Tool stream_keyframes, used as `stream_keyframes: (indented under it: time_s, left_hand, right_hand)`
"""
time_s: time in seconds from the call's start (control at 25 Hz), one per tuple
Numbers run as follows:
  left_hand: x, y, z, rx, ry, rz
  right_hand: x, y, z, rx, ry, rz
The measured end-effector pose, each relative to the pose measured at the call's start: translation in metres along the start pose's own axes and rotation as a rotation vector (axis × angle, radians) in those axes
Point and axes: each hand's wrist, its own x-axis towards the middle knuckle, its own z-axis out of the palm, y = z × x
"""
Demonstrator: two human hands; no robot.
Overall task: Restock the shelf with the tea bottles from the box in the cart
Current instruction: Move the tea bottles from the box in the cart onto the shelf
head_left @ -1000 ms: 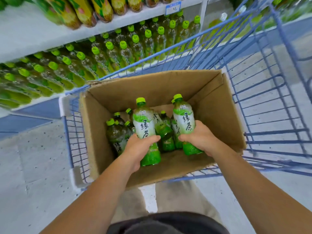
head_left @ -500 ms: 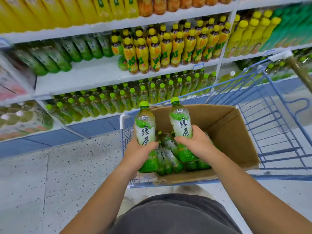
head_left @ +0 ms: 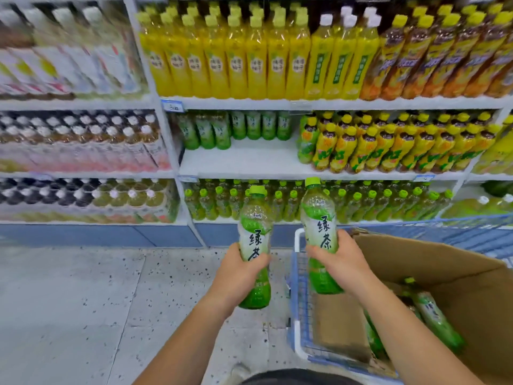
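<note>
I hold two green tea bottles upright, each with a lime cap and a white-green label. My left hand (head_left: 238, 273) grips the left tea bottle (head_left: 254, 234) over the floor. My right hand (head_left: 337, 262) grips the right tea bottle (head_left: 319, 226) above the cart's left corner. The cardboard box (head_left: 458, 273) sits in the blue cart (head_left: 301, 323) at lower right, with several more tea bottles (head_left: 433, 315) lying inside. On the middle shelf (head_left: 249, 159), a short row of the same green bottles (head_left: 233, 129) stands at the back with bare shelf in front.
Yellow-labelled bottles (head_left: 388, 145) fill the right half of the middle shelf. Yellow juice bottles (head_left: 249, 56) line the top shelf. Green-capped bottles (head_left: 361, 201) crowd the bottom shelf. Another bay of drinks (head_left: 77, 134) stands to the left. Speckled floor (head_left: 97, 301) lies between me and the shelving.
Both hands lifted the two bottles out of the box and carried them left and up toward the shelving. My view rose from the box to the shelves; the cart now lies at lower right.
</note>
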Motion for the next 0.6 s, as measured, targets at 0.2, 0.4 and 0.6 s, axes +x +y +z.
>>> stream_keyframes:
  time_s: [0.2, 0.4, 0.6]
  left_hand:
    - [0.040, 0.003, -0.062, -0.042, 0.122, -0.010]
    - [0.107, 0.020, -0.098, -0.009, 0.143, -0.018]
    - [0.198, 0.046, -0.114, 0.108, 0.105, 0.021]
  right_hand:
    - [0.033, -0.038, 0.064, -0.035, -0.059, -0.044]
    - [0.094, -0.056, 0.112, 0.005, -0.048, -0.061]
    - [0.174, -0.061, 0.141, 0.119, -0.018, -0.037]
